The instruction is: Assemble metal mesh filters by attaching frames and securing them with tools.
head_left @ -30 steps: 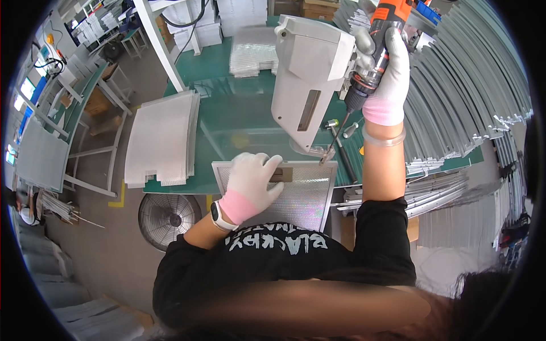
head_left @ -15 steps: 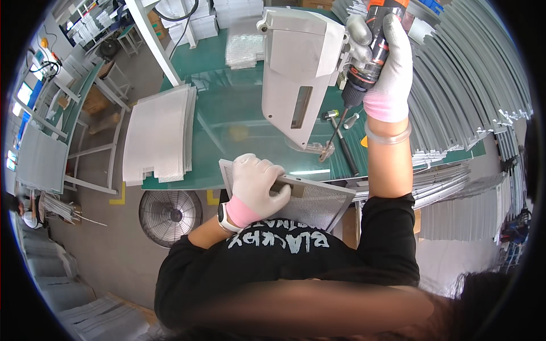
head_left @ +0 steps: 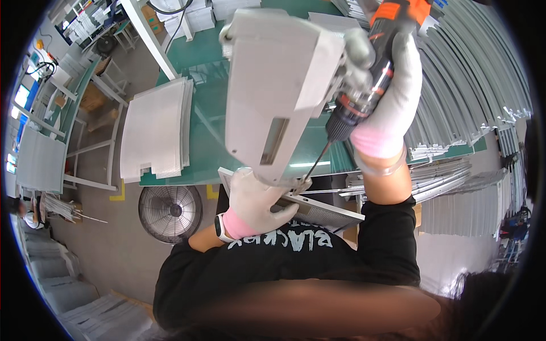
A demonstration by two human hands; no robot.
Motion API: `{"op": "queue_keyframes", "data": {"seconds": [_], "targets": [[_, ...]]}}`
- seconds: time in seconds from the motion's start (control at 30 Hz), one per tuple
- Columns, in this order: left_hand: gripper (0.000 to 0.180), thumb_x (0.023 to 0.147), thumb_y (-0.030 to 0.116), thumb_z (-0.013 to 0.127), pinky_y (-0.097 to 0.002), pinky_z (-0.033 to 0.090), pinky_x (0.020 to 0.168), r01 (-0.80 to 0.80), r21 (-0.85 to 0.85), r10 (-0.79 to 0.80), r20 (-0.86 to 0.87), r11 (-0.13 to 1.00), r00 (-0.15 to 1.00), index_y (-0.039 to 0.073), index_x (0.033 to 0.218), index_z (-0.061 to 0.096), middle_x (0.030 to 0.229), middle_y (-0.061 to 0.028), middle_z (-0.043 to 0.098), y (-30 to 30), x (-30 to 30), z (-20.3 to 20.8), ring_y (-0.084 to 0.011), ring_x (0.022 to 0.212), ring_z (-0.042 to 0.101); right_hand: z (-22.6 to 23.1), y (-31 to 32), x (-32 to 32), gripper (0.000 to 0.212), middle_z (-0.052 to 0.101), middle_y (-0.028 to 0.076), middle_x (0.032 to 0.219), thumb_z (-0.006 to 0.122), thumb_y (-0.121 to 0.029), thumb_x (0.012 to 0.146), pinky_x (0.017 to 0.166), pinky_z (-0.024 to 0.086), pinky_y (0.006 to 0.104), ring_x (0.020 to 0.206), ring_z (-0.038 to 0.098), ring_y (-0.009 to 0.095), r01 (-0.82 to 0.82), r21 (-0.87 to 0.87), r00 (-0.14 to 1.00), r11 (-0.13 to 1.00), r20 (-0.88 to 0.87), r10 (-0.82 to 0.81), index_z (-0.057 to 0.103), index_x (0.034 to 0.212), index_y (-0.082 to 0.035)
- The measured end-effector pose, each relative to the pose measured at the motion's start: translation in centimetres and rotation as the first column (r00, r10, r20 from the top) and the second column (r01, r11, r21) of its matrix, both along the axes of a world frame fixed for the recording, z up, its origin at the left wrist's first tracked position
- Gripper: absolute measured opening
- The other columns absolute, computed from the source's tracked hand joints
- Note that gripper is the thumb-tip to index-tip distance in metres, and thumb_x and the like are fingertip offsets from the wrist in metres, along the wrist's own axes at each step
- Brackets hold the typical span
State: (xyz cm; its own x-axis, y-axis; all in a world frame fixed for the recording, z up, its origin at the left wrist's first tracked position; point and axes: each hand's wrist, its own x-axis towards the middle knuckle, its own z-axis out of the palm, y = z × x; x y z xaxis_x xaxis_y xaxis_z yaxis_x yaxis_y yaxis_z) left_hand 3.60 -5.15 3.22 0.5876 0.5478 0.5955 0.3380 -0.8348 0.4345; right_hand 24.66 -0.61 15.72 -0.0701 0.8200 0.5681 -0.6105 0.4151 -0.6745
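Note:
My right hand (head_left: 405,94), in a white glove with a pink cuff, is closed round a black and orange power screwdriver (head_left: 369,88). Fixed to the tool's side is a big light-grey housing (head_left: 264,85) with a long slot window. A thin bit (head_left: 318,159) slants down from the chuck, and its tip is close to the upper edge of a perforated metal panel (head_left: 333,212). That panel leans against my body, tilted. My left hand (head_left: 250,199), gloved the same way, grips its edge, with the housing's lower end just above the fingers.
A green worktable (head_left: 210,122) lies ahead, carrying a stack of white sheets (head_left: 153,131) at its left. Long grey metal strips (head_left: 472,85) fill the right side. A round floor fan (head_left: 170,213) stands below the table's left front edge. A white post (head_left: 149,40) rises beyond.
The power screwdriver and its housing have come down and nearer, bringing the bit's tip to the panel's edge. The panel has tipped to a flatter angle of view; my left hand has shifted slightly down.

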Motion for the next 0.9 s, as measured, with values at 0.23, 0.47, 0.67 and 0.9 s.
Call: {"op": "queue_keyframes", "data": {"seconds": [0.23, 0.47, 0.67, 0.9], "targets": [[0.032, 0.062, 0.024, 0.079, -0.0389, 0.041, 0.064, -0.030, 0.034, 0.031, -0.029, 0.999, 0.999, 0.013, 0.090, 0.069, 0.073, 0.0003, 0.060, -0.2, -0.7, -1.2, -0.0223, 0.069, 0.060, 0.4, -0.8, -0.3, 0.038, 0.053, 0.004, 0.074, 0.048, -0.043, 0.100, 0.050, 0.037, 0.0234, 0.055, 0.047, 0.010, 0.195, -0.006, 0.981, 0.981, 0.014, -0.194, 0.049, 0.089, -0.006], [0.031, 0.063, 0.026, 0.078, -0.0400, 0.038, 0.062, -0.143, 0.123, 0.158, -0.119, 0.982, 0.980, 0.011, 0.085, 0.063, 0.065, -0.0020, 0.054, 2.3, -0.1, -1.6, -0.0241, 0.063, 0.054, 6.8, 2.6, 3.0, 0.056, 0.059, 0.010, 0.114, 0.058, -0.010, 0.092, 0.087, 0.045, 0.0268, 0.099, 0.057, 0.017, 0.728, 0.446, 0.424, 0.521, 0.305, -0.853, 0.038, 0.143, -0.001], [0.027, 0.065, 0.030, 0.077, -0.0400, 0.039, 0.061, -0.140, 0.128, 0.159, -0.145, 0.982, 0.977, 0.011, 0.077, 0.063, 0.062, -0.0023, 0.054, 3.0, 1.2, -3.2, -0.0235, 0.061, 0.055, 8.8, 3.6, 7.0, 0.068, 0.044, 0.018, 0.142, 0.059, -0.007, 0.089, 0.108, 0.034, 0.0325, 0.130, 0.043, 0.023, 0.653, 0.675, 0.120, 0.343, 0.356, -0.927, 0.027, 0.149, 0.001], [0.028, 0.068, 0.032, 0.077, -0.0416, 0.039, 0.060, -0.184, 0.048, 0.189, -0.187, 0.982, 0.964, 0.010, 0.076, 0.061, 0.063, -0.0054, 0.056, 2.9, 1.0, -4.7, -0.0260, 0.060, 0.056, -3.6, -5.6, -0.4, 0.076, 0.053, 0.026, 0.131, 0.072, -0.011, 0.071, 0.104, 0.040, 0.0463, 0.125, 0.050, 0.040, 0.110, 0.771, -0.417, 0.627, 0.609, -0.675, 0.042, 0.138, 0.005]]}}
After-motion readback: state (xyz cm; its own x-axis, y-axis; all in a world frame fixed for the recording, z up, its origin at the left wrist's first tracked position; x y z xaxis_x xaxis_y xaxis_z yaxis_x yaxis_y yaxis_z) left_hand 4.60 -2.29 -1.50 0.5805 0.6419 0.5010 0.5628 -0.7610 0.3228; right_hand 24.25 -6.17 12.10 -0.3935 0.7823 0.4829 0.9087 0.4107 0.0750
